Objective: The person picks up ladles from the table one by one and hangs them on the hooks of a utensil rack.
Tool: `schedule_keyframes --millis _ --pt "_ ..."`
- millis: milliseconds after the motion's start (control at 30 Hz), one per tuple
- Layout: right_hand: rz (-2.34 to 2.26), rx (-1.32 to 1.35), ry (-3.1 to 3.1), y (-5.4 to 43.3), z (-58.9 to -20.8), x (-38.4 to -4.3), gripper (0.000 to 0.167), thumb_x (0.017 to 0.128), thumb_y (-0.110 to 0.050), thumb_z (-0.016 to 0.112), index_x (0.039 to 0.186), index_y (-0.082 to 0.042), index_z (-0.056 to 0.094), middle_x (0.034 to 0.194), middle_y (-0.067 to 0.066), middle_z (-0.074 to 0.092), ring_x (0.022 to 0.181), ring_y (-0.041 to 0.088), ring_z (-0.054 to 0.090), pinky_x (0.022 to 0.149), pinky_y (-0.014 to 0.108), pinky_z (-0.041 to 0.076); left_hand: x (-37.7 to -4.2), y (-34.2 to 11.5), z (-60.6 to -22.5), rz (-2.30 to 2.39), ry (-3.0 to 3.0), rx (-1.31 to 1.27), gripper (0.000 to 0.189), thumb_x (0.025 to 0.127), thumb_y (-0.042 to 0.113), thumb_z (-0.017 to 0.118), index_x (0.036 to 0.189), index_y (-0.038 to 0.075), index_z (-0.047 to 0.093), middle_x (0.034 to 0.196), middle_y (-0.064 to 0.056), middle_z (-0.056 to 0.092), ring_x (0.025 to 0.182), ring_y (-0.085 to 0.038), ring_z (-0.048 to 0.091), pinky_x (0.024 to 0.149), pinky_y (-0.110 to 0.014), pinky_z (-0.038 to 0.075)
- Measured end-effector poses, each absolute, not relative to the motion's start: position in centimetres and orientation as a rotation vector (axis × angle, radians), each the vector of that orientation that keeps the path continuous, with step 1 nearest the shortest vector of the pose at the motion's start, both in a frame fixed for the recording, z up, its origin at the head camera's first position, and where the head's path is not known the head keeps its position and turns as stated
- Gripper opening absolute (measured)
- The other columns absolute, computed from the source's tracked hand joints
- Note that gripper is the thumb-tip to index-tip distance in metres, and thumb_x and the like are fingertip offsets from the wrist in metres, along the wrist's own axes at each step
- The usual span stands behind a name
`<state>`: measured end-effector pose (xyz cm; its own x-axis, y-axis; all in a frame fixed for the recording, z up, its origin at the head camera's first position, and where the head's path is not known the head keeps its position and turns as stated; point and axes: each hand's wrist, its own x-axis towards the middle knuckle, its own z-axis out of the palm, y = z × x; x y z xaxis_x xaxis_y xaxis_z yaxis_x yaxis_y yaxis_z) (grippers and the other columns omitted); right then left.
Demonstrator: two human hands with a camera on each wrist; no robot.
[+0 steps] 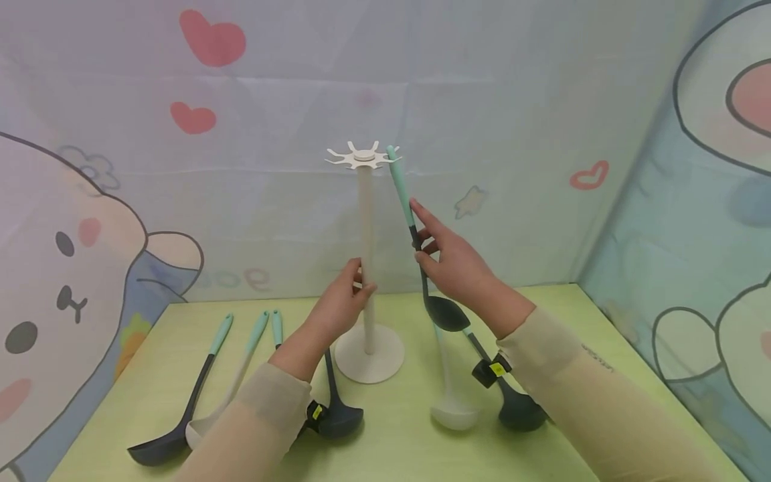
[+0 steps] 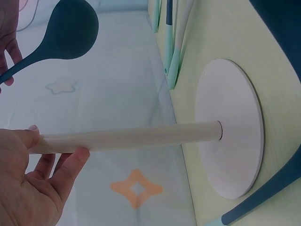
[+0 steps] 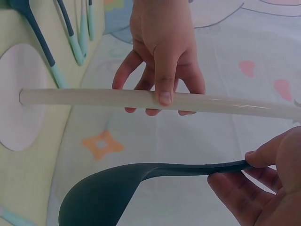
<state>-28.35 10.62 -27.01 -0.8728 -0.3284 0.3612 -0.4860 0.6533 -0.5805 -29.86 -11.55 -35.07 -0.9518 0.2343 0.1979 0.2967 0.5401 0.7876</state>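
A white utensil stand rises from a round base to a ring of hooks. My left hand grips its pole at mid-height, thumb and fingers around it. In my right hand is a dark ladle with a mint handle, pinched where the dark shaft meets the mint part. The handle's tip is up at the right side of the hooks, overlapping them in the head view, and the bowl hangs below. The right wrist view shows this ladle's bowl from the side.
Left of the stand lie a dark ladle, a white-bowled utensil and another dark ladle, partly behind my left arm. A white ladle and a dark one lie to the right. A patterned cloth hangs behind.
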Motion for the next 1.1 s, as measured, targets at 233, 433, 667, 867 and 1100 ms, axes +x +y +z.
schedule_keyframes --millis 233,433,667,867,1100 --pt "1.117 0.661 -2.581 9.8 -27.8 -28.5 0.084 0.099 -0.009 0.058 0.158 -0.044 0.009 0.122 0.005 0.056 0.109 0.025 0.062 0.078 0.042 0.054 -29.8 -11.5 -35.0 -1.383 -2.698 -0.459 0.043 0.103 0.024 0.055 0.142 0.018 0.038 0.117 -0.008 0.057 0.103 -0.023 0.062 0.083 -0.043 0.054" --pt "1.208 0.661 -2.512 8.7 -28.9 -29.1 0.083 0.099 -0.009 0.058 0.158 -0.04 0.009 0.121 0.006 0.058 0.108 0.025 0.062 0.085 0.043 0.053 -29.8 -11.5 -35.0 -1.366 -2.693 -0.47 0.045 0.103 0.025 0.056 0.144 0.019 0.038 0.118 -0.008 0.058 0.103 -0.022 0.062 0.083 -0.043 0.054" --pt "1.278 0.664 -2.474 7.6 -29.7 -29.5 0.078 0.099 -0.011 0.057 0.159 -0.033 0.011 0.121 0.008 0.058 0.107 0.024 0.062 0.085 0.042 0.055 -30.0 -11.6 -35.3 -1.374 -2.678 -0.475 0.044 0.103 0.025 0.057 0.143 0.021 0.039 0.117 -0.008 0.059 0.103 -0.022 0.062 0.082 -0.043 0.054" --pt "1.295 0.656 -2.472 7.5 -30.4 -29.8 0.075 0.1 -0.012 0.056 0.159 -0.029 0.013 0.121 0.008 0.058 0.106 0.024 0.061 0.084 0.041 0.055 -29.9 -11.5 -35.3 -1.388 -2.674 -0.488 0.045 0.103 0.025 0.056 0.144 0.02 0.039 0.118 -0.008 0.059 0.104 -0.023 0.062 0.084 -0.043 0.053" --pt "1.265 0.586 -2.552 8.2 -31.2 -29.9 0.062 0.1 -0.022 0.056 0.155 -0.021 0.027 0.116 0.004 0.058 0.106 0.022 0.061 0.085 0.041 0.053 -29.9 -11.6 -35.2 -1.382 -2.684 -0.475 0.045 0.103 0.025 0.057 0.144 0.02 0.038 0.118 -0.008 0.059 0.104 -0.023 0.062 0.084 -0.044 0.053"
